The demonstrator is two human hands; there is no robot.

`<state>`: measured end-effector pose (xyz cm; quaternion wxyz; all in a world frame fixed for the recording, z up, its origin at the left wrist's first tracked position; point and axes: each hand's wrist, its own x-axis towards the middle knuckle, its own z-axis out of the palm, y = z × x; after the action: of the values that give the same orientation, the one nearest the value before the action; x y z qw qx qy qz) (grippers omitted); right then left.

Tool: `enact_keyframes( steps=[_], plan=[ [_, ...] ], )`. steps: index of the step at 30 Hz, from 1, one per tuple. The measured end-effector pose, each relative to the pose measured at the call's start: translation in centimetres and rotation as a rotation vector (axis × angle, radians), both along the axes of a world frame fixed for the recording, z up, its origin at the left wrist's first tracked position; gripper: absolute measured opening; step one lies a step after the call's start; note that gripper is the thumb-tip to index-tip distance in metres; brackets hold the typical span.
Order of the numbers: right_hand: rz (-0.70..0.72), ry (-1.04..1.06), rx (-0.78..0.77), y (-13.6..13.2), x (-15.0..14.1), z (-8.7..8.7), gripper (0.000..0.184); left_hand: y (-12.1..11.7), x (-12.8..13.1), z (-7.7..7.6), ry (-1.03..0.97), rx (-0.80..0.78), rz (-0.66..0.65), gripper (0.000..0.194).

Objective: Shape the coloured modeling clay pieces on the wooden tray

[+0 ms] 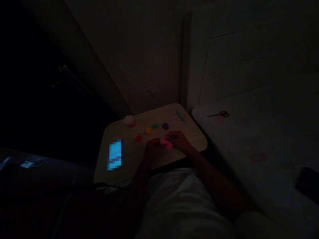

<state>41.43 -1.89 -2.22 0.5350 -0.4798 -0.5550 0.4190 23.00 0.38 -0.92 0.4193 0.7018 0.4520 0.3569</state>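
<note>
Over the near part of a small wooden-topped table [132, 159], a lump of pink modelling clay [166, 143] is between my two hands. My left hand [152, 148] grips its left side with closed fingers. On the other side, my right hand [180, 140] has its fingers closed around the clay's upper right edge. A small pale sliver shows by the right fingers, too dim to name. Beyond the hands lie separate lumps of red clay [138, 138], yellow clay [148, 130], green clay [155, 126] and purple clay [165, 126].
A lit phone [115, 155] lies on the table's left side. A round tub [129, 120] stands at the back left, a blue stick-like tool [180, 117] at the back right. Scissors [221, 114] rest on the bed [239, 139]. A wall socket [149, 90] holds a plug. The room is very dark.
</note>
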Motion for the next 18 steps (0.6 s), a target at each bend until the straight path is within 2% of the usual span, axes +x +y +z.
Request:
enact_keyframes(
  steps=[5, 9, 14, 18],
  plan=[
    [-0.016, 0.01, 0.006, 0.18, 0.04, -0.24, 0.04, -0.11, 0.14, 0.09, -0.069, 0.0, -0.035, 0.029],
    [0.023, 0.015, -0.006, 0.06, -0.11, 0.02, 0.041, 0.11, 0.28, 0.24, -0.171, 0.036, -0.006, 0.026],
    [0.042, -0.03, 0.025, -0.2, -0.21, 0.53, 0.029, 0.14, 0.14, 0.2, -0.131, 0.02, -0.001, 0.021],
    [0.013, -0.068, 0.042, -0.07, -0.16, 0.27, 0.022, -0.04, 0.03, 0.18, -0.123, 0.033, -0.021, 0.019]
  ],
)
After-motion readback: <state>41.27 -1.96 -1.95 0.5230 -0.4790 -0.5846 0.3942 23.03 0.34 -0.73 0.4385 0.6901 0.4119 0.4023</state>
